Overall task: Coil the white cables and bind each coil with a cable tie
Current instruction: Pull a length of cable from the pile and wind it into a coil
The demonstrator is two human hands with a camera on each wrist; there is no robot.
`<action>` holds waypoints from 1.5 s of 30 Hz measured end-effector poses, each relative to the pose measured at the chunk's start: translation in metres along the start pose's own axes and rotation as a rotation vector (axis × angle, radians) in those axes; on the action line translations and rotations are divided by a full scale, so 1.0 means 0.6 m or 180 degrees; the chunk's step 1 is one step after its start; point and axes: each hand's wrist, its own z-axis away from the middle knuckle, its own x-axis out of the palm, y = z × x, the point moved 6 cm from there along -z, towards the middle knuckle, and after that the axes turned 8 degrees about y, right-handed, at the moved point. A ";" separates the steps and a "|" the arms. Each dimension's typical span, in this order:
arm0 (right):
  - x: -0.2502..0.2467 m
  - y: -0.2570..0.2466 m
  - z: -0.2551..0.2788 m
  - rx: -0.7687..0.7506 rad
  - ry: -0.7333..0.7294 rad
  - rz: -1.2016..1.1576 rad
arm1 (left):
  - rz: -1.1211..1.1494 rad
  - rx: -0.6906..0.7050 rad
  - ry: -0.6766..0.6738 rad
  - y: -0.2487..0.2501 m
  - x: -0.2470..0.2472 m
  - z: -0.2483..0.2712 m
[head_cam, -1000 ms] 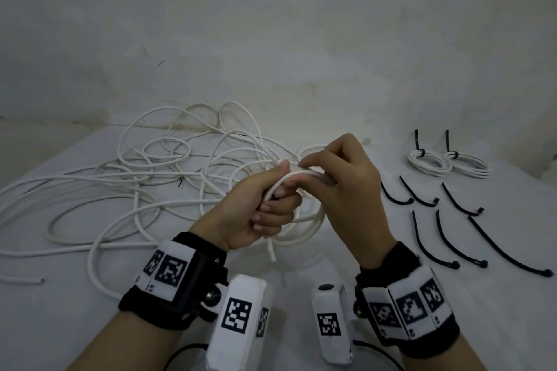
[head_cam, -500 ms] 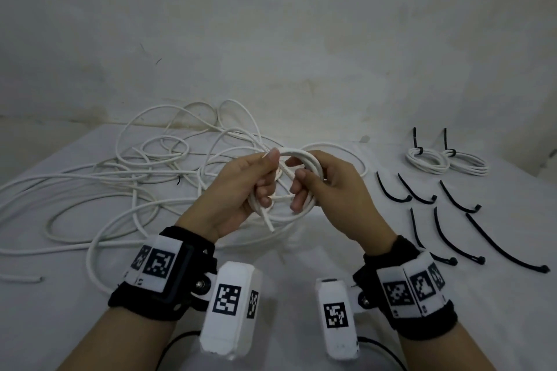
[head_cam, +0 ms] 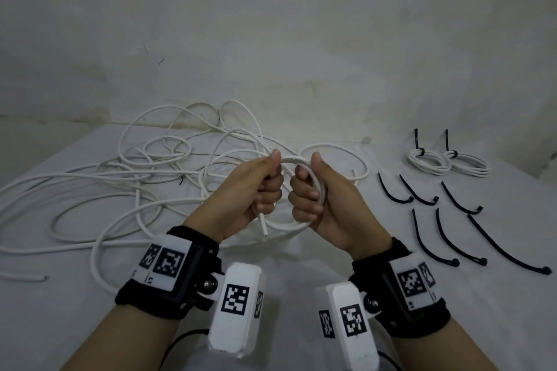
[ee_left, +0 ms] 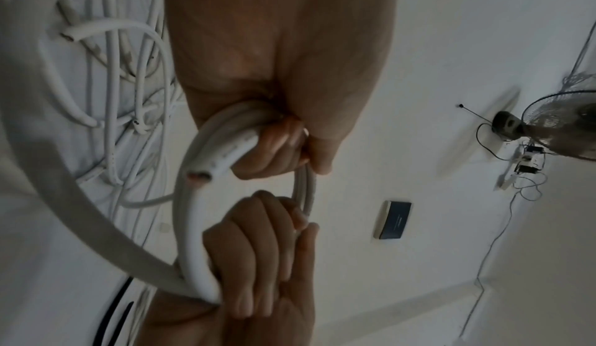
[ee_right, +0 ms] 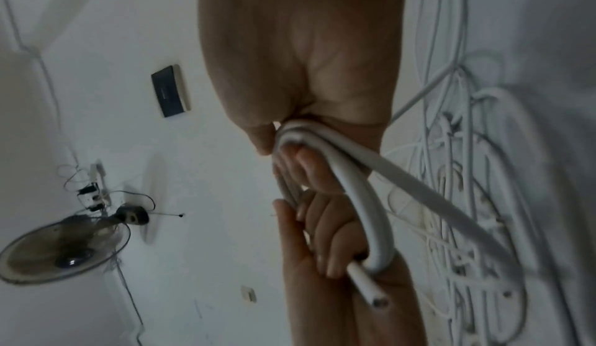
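A small coil of white cable [head_cam: 294, 161] is held upright above the table between both hands. My left hand [head_cam: 265, 190] grips its left side in a fist, and a short cable end [head_cam: 262, 224] pokes out below that fist. My right hand [head_cam: 307, 193] grips the right side, thumb up. From the coil the cable trails down into the loose tangle of white cables [head_cam: 150, 166] on the left. The left wrist view shows the coil [ee_left: 190, 224] and its cut end [ee_left: 198, 175] between the two fists. The right wrist view shows the coil [ee_right: 364, 198] wrapped by both hands.
Two bound coils [head_cam: 428, 161] [head_cam: 470, 166] with black ties lie at the back right. Several loose black cable ties [head_cam: 437, 220] lie in rows to the right of my hands. A stray cable end [head_cam: 24, 275] lies front left. A wall [head_cam: 271, 39] stands behind the white table [head_cam: 301, 259].
My right hand has left the top of the loop and now grips the coil's right side in a fist. Both hands have drawn apart slightly, and the coil stands more upright.
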 end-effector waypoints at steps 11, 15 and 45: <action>-0.044 -0.050 0.012 -0.0920 0.1273 -0.0603 | -0.0636 0.0040 0.1285 0.001 -0.080 -0.017; -0.062 -0.066 0.015 -0.1170 0.1444 -0.0850 | -0.1873 -0.0465 0.1218 -0.014 -0.121 -0.012; -0.033 -0.004 -0.005 -0.0694 0.1207 0.0641 | -0.1778 0.2526 0.0760 0.058 -0.026 0.024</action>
